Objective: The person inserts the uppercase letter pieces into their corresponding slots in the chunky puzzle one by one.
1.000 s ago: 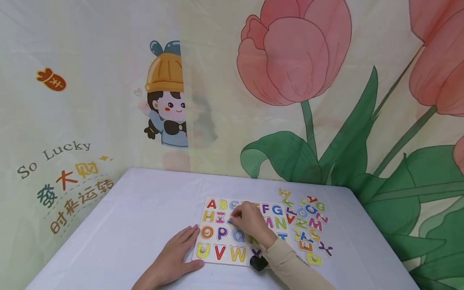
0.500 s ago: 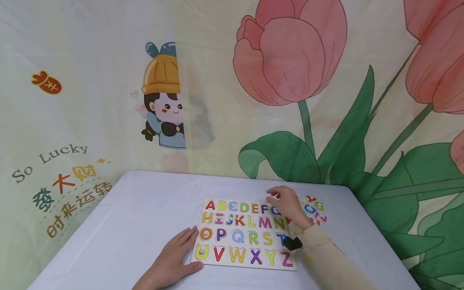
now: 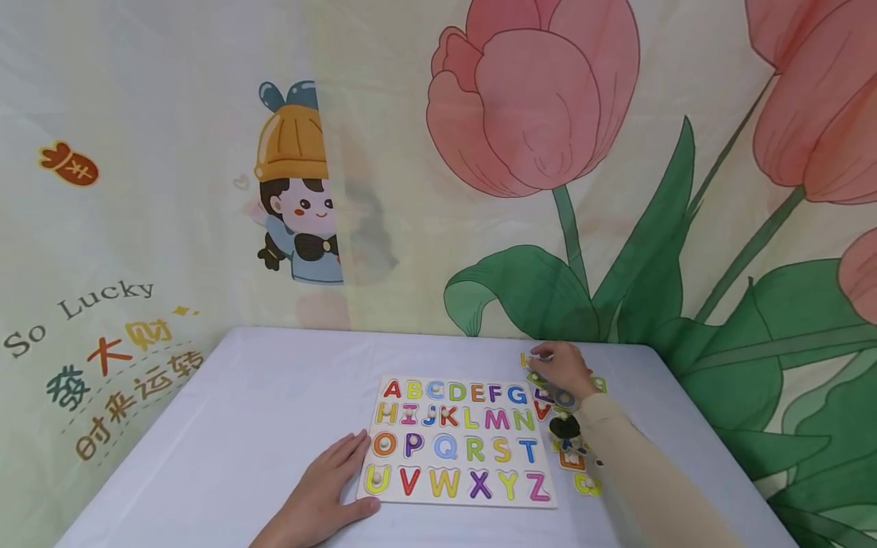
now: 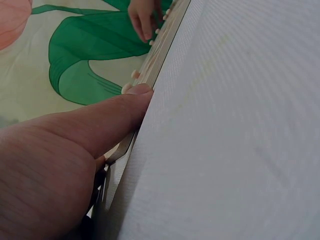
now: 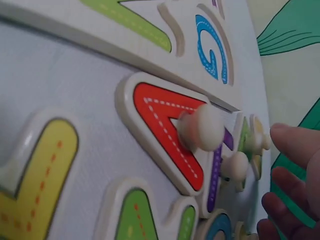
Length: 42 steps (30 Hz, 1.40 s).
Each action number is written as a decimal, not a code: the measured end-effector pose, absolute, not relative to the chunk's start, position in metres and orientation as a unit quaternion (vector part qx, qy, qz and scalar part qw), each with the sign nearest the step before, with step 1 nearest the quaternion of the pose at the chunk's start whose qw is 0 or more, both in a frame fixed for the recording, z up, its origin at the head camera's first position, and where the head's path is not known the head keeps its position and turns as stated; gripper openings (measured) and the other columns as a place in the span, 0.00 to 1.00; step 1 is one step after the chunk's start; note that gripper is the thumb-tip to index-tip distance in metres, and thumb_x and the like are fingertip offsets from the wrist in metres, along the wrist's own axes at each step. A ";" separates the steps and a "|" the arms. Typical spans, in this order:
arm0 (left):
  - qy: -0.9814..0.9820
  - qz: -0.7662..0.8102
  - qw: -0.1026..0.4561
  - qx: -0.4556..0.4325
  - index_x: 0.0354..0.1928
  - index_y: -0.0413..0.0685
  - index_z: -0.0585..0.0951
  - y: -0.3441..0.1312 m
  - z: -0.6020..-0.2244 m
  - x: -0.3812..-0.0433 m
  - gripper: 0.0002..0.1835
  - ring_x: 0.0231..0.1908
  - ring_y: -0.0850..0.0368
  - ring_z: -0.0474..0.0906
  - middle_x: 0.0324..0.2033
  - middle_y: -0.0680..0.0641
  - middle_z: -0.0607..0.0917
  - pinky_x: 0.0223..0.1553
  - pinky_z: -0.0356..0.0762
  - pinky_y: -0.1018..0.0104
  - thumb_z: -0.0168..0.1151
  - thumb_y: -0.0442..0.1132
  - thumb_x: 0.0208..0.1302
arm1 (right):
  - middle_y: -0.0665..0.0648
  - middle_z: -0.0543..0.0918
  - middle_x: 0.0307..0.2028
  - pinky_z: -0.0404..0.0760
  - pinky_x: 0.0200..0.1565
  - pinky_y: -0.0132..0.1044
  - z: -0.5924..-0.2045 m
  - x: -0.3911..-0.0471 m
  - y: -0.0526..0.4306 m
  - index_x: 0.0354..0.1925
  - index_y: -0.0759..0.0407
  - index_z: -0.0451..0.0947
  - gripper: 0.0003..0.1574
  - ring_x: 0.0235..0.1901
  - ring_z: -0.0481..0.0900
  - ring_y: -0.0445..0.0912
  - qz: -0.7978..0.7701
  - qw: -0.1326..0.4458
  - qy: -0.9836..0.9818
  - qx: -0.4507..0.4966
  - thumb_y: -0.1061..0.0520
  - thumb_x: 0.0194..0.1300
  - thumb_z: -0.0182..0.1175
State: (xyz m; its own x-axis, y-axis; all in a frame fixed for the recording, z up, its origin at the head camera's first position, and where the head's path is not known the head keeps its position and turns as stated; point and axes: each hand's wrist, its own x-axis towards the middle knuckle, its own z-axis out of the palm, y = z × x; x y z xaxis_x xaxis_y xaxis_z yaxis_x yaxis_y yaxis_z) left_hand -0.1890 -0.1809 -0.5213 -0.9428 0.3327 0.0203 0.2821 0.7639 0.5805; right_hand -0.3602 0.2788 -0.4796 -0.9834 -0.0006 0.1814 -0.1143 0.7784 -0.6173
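Note:
A white alphabet puzzle board (image 3: 460, 464) lies on the table, printed with coloured letters. Several knobbed letter pieces sit in it, among them the orange O (image 3: 384, 444) and the yellow-green U (image 3: 377, 479). My left hand (image 3: 318, 487) rests against the board's left side; its thumb (image 4: 117, 112) presses the front edge in the left wrist view. At the back right, my right hand (image 3: 563, 367) reaches over loose letter pieces, fingertips beside a yellow piece (image 3: 524, 359). In the right wrist view its fingers (image 5: 295, 142) are slightly bent, one tip close to a small knob, none wrapped around it.
Loose knobbed letters lie right of the board, including a red one (image 5: 167, 135), a purple one (image 5: 214, 175) and a yellow-green one (image 3: 587, 484). The right forearm covers part of the pile. A printed curtain (image 3: 384, 152) hangs behind the white table (image 3: 274, 396).
My right hand has left the board's J and K area and moved right and back to the loose letters. A K piece now shows in the board. The left hand stays at the edge.

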 end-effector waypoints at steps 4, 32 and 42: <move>0.936 0.307 0.042 0.167 0.82 0.49 0.66 -0.180 -0.521 -0.188 0.56 0.82 0.42 0.53 0.82 0.50 0.64 0.77 0.56 0.32 0.73 0.70 0.58 | 0.63 0.89 0.49 0.82 0.57 0.57 -0.483 -0.362 0.277 0.53 0.65 0.88 0.19 0.51 0.84 0.58 0.334 0.074 -0.939 0.022 0.55 0.70 0.71; 0.938 0.293 0.035 0.182 0.82 0.49 0.66 -0.176 -0.519 -0.191 0.56 0.82 0.43 0.54 0.82 0.50 0.64 0.77 0.58 0.33 0.71 0.72 0.59 | 0.62 0.89 0.42 0.83 0.37 0.40 -0.481 -0.360 0.273 0.45 0.65 0.91 0.13 0.37 0.84 0.51 0.301 0.112 -0.947 0.004 0.55 0.70 0.72; 0.939 0.296 0.028 0.172 0.81 0.48 0.67 -0.181 -0.522 -0.189 0.56 0.82 0.44 0.54 0.82 0.51 0.64 0.78 0.56 0.35 0.70 0.73 0.58 | 0.58 0.84 0.43 0.78 0.36 0.38 -0.460 -0.304 0.237 0.43 0.60 0.92 0.09 0.39 0.77 0.49 0.307 0.115 -0.944 0.036 0.55 0.69 0.74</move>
